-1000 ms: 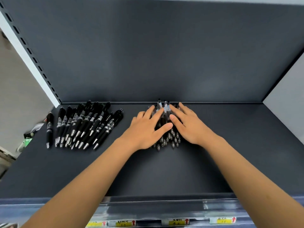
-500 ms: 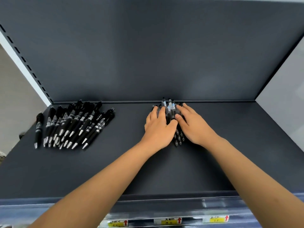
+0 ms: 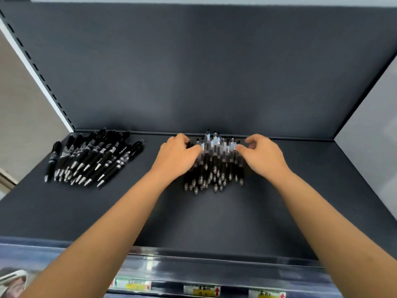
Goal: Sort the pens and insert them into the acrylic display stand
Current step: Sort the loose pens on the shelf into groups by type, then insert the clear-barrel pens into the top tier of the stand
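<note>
From the head camera, a dark grey shelf (image 3: 214, 220) carries two groups of pens. A heap of clear-barrelled pens (image 3: 214, 166) lies near the back panel (image 3: 193, 72), tips pointing toward the front edge. The left hand (image 3: 178, 158) curls its fingers and thumb round the heap's left side and the right hand (image 3: 264, 158) does the same on the right side, both narrow and gripping, though motion blur smears the fingertips. Well apart to the left lies a fanned row of black pens (image 3: 92, 158), silver tips forward and touched by neither hand. Below the front edge runs a rail of price labels (image 3: 202, 291), their print too blurred to read.
</note>
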Demonstrator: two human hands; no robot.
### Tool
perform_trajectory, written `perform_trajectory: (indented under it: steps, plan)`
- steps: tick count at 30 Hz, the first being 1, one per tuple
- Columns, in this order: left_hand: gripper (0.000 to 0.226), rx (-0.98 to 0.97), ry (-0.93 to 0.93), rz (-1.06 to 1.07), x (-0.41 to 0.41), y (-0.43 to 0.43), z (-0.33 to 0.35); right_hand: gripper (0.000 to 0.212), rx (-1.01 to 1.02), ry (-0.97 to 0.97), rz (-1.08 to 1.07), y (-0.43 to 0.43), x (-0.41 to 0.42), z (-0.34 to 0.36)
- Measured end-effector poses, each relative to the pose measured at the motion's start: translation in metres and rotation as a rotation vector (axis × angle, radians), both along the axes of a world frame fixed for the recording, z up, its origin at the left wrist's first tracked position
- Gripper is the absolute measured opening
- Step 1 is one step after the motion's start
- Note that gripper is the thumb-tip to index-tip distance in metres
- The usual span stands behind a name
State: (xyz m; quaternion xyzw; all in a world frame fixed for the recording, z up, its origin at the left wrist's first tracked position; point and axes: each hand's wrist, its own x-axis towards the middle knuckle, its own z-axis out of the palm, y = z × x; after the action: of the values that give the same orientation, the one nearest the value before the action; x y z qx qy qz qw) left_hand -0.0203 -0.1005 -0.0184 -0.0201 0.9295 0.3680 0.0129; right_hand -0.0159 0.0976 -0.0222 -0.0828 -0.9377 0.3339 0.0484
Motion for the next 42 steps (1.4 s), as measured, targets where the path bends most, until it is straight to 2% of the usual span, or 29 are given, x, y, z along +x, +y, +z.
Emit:
perform_trajectory:
  steps: [2, 5, 8, 11, 13, 15, 19, 22, 26, 32, 33, 34, 36, 38, 40, 42]
  plan:
    - [0.050, -0.038, -0.077, 0.002, -0.003, -0.001, 0.005, 0.047, -0.091, -0.126, -0.025, 0.000, -0.001, 0.005]
    - [0.043, -0.097, -0.106, -0.028, -0.008, 0.001, 0.009, 0.051, -0.171, -0.179, -0.042, -0.004, -0.003, 0.009]
    - [0.037, -0.146, -0.049, -0.047, -0.008, 0.003, 0.008, 0.035, -0.170, -0.203, -0.030, -0.011, -0.007, 0.011]
    - [0.045, -0.180, 0.026, -0.069, -0.005, 0.008, 0.008, 0.026, -0.107, -0.270, -0.022, -0.017, -0.011, 0.017]
    - [0.061, -0.356, 0.051, -0.033, -0.003, 0.010, 0.008, 0.027, -0.086, -0.311, -0.036, -0.020, -0.013, 0.023]
    - [0.075, -0.499, -0.011, 0.042, -0.005, 0.009, 0.009, 0.029, -0.078, -0.349, -0.032, -0.024, -0.016, 0.027]
    - [0.076, -0.361, -0.215, 0.029, -0.014, 0.005, 0.004, 0.031, 0.011, -0.393, -0.015, -0.031, -0.020, 0.028]
    - [0.067, -0.293, -0.194, -0.008, -0.018, 0.002, 0.003, 0.026, 0.073, -0.399, -0.008, -0.038, -0.022, 0.028]
    - [0.052, -0.303, -0.164, -0.035, -0.020, -0.007, 0.004, 0.016, 0.102, -0.410, 0.009, -0.042, -0.025, 0.024]
    - [0.074, -0.351, -0.105, -0.037, -0.015, -0.018, 0.002, 0.030, 0.252, -0.266, 0.002, -0.032, -0.022, 0.010]
    - [0.075, -0.353, -0.067, -0.035, -0.013, -0.019, 0.004, 0.026, 0.185, -0.233, -0.006, -0.028, -0.022, 0.005]
    - [0.075, -0.356, -0.011, -0.038, -0.010, -0.020, 0.005, 0.020, 0.019, -0.208, -0.025, -0.022, -0.021, 0.000]
    - [0.070, -0.304, 0.146, -0.074, -0.007, -0.019, 0.008, 0.010, -0.466, -0.194, -0.104, -0.010, -0.015, -0.003]
    - [0.057, -0.098, 0.264, -0.156, -0.005, -0.013, 0.015, 0.010, -0.832, -0.185, -0.145, -0.002, -0.001, 0.003]
    - [0.038, 0.156, 0.227, -0.267, -0.003, 0.003, 0.025, 0.012, -1.074, -0.173, -0.109, 0.001, 0.017, 0.013]
    - [0.029, 0.344, 0.077, -0.403, 0.000, 0.028, 0.032, 0.017, -1.248, -0.160, -0.049, 0.002, 0.036, 0.025]
